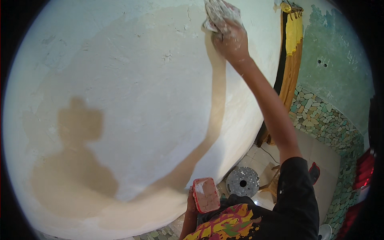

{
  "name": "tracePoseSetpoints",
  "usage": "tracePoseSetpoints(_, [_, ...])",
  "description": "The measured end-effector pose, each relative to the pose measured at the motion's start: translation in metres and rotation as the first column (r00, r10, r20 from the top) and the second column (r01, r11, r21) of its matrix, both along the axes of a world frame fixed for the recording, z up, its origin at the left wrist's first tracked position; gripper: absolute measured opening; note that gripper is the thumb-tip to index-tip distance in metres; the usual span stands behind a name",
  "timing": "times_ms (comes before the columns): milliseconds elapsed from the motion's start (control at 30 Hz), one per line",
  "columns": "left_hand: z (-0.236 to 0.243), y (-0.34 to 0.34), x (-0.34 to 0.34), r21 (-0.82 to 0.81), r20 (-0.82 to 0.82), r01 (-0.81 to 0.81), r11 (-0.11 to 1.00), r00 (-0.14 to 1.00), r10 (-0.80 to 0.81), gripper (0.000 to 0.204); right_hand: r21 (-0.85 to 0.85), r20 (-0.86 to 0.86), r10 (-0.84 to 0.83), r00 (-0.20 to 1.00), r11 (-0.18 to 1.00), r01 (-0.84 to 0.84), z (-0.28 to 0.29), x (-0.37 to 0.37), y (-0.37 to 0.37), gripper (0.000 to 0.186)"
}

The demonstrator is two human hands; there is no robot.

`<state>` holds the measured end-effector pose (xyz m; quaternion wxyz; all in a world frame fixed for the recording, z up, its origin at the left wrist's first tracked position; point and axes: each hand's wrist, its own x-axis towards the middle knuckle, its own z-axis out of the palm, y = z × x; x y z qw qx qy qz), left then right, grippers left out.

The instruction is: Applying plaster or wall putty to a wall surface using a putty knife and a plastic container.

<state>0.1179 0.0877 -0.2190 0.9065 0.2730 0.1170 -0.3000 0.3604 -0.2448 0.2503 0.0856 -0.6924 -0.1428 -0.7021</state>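
Note:
High on the white wall [144, 100], my right hand [235, 45] grips a crumpled, paint-smeared cloth [221, 14]. The cloth appears to be against the wall, and white smears mark the hand and wrist. Low down, close to my body, my left hand [191, 203] holds a small red plastic tub [207, 195] by its side. Inside the tub lies a pale brownish substance with whitish patches. Most of the left fingers are hidden behind the tub. Cracks and rough patches show on the wall, where my shadow falls.
A grey, speckled round stool [243, 181] with a centre hole stands below, beside a wooden-legged piece [272, 182]. A wooden post [292, 76] with yellow cloth borders the wall's right edge. Beyond are a green wall [336, 52], pebble cladding [314, 110] and red fabric [364, 170].

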Motion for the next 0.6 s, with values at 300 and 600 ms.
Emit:
tracePoseSetpoints(300, [0.052, -0.028, 0.013, -0.161, 0.005, 0.215, 0.963, 0.976, -0.217, 0.074, 0.114, -0.427, 0.24, 0.872, 0.971, -0.211, -0.089, -0.066, -0.032, 0.045])
tracePoseSetpoints(600, [0.124, -0.066, 0.037, -0.281, 0.182, 0.149, 0.948, 0.978, -0.099, 0.074, 0.831, 0.515, 0.85, 0.11, -0.464, -0.306, -0.184, -0.196, -0.029, 0.031])
